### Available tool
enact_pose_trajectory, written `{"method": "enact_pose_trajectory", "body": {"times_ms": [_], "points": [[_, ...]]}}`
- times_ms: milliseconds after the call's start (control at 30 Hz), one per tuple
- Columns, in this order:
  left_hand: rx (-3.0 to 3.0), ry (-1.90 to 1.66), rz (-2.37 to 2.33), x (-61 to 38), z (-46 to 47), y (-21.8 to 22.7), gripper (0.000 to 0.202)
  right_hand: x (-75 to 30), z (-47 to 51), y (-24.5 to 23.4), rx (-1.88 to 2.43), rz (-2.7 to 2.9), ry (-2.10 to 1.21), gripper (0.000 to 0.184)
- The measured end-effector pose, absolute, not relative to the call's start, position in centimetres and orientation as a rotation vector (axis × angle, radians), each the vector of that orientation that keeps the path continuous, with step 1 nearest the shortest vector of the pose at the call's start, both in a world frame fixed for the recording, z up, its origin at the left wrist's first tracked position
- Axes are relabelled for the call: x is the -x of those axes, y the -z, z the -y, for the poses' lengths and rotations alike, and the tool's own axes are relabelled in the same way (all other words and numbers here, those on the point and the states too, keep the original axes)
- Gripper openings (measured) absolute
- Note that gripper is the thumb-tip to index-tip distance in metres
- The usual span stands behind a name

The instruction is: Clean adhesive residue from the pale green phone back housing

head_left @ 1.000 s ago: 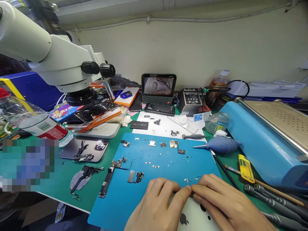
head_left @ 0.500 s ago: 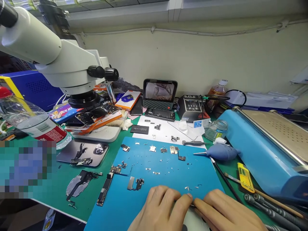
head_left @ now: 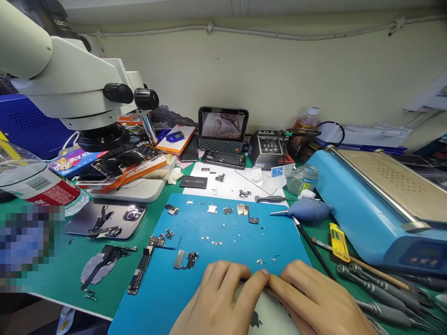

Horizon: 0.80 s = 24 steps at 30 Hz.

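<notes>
A pale phone housing [head_left: 270, 318] with a dark apple logo lies at the bottom of the view, largely covered by my hands. My left hand [head_left: 218, 298] rests over its left side, fingers curled, index fingertip at its far edge. From the right, my right hand [head_left: 310, 298] presses on it with bent fingers; the two hands' fingertips meet at that edge. Whatever small part lies under the fingertips is hidden. Just beyond them on the blue mat [head_left: 223, 251] lie small metal bits [head_left: 260, 262]. A flex cable with a metal plate [head_left: 186, 259] sits left of my left hand.
At left stand a microscope [head_left: 91, 93], a water bottle [head_left: 52, 186] and a phone back [head_left: 108, 218] bearing a flex cable. A narrow circuit board [head_left: 141, 270] lies on the mat. To the right are a blue air blower [head_left: 307, 210], screwdrivers [head_left: 377, 288] and a blue heating machine [head_left: 349, 209].
The view has shifted slightly, so things on the bench sit further left and a little higher. More of the phone housing and its logo shows between my hands, which keep their hold.
</notes>
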State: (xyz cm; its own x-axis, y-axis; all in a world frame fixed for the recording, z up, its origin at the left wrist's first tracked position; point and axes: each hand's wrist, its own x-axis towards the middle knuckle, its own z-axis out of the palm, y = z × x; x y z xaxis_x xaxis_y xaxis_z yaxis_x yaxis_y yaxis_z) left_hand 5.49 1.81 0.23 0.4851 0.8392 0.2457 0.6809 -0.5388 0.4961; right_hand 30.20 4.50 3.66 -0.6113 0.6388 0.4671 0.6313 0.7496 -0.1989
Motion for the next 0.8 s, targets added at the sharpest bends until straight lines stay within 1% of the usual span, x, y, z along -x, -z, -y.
{"method": "enact_pose_trajectory", "body": {"times_ms": [167, 267, 367, 500, 533, 667, 733, 800], "points": [[-2.436, -0.648, -1.247, -5.0, -1.9, 0.0, 0.07, -29.4, -4.7, -4.5, 0.996, 2.399, -0.093, 0.027], [-2.383, -0.69, -1.197, -4.7, -1.8, -0.3, 0.076, -29.0, -4.8, -5.1, 1.019, 2.383, -0.178, 0.029], [-2.35, -0.666, -1.207, -4.9, -1.7, -0.4, 0.081, -29.0, -4.9, -5.3, 1.075, 2.385, -0.285, 0.033], [-2.39, -0.628, -1.225, -5.2, -1.7, -0.6, 0.084, -29.2, -5.2, -5.5, 1.164, 2.369, -0.511, 0.037], [-2.402, -0.636, -1.226, -5.2, -1.7, -0.8, 0.087, -29.3, -5.2, -5.6, 1.175, 2.358, -0.562, 0.037], [-2.428, -0.669, -1.189, -5.0, -1.3, -1.7, 0.113, -29.2, -5.2, -6.1, 1.221, 2.286, -0.709, 0.033], [-2.392, -0.694, -1.232, -4.9, -1.1, -2.0, 0.118, -29.1, -5.1, -6.3, 1.251, 2.263, -0.764, 0.033], [-2.365, -0.695, -1.258, -4.8, -0.9, -2.3, 0.119, -29.0, -5.0, -6.2, 1.27, 2.241, -0.795, 0.032]]}}
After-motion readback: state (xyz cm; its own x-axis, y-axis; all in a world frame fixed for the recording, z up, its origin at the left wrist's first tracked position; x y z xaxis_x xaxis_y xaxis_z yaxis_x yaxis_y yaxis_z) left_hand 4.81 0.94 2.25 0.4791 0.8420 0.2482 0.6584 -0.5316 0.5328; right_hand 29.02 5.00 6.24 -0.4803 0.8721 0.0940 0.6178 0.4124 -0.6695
